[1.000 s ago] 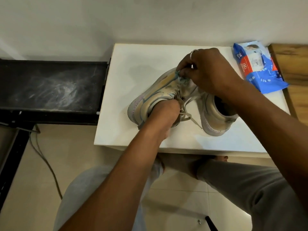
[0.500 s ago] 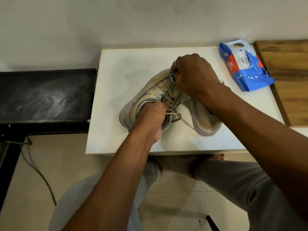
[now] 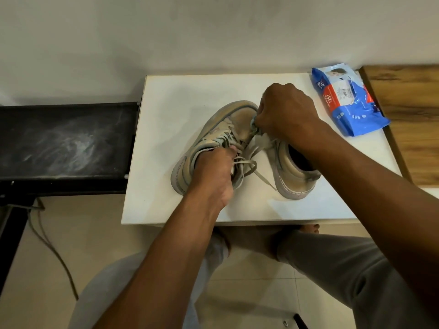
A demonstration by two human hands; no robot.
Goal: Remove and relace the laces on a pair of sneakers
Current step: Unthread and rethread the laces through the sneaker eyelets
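While the left hand (image 3: pixel 213 178) grips the near end of the left sneaker (image 3: pixel 221 129), its fingers curled into the shoe's opening, the right hand (image 3: pixel 288 115) is bunched into a fist over the gap between the two shoes. The right hand's fingertips (image 3: pixel 259 121) pinch a bit of pale lace at the upper part of the left sneaker; exactly which eyelet they work at is hidden by the knuckles. The left sneaker lies tilted on its side on the white table (image 3: pixel 161 200), toe pointing away towards the wall. The right sneaker (image 3: pixel 293 173) stands just beside it with its heel towards the person, partly covered by the right forearm. A loose lace (image 3: pixel 251 166) loops out between the shoes, and its free end trails across the tabletop. A blue packet (image 3: pixel 348 108) lies at the far right corner of the table, next to a wooden surface (image 3: pixel 408 119). A black bench (image 3: pixel 64 138) adjoins the table on the left, and a cable (image 3: pixel 51 252) runs over the tiled floor below it.
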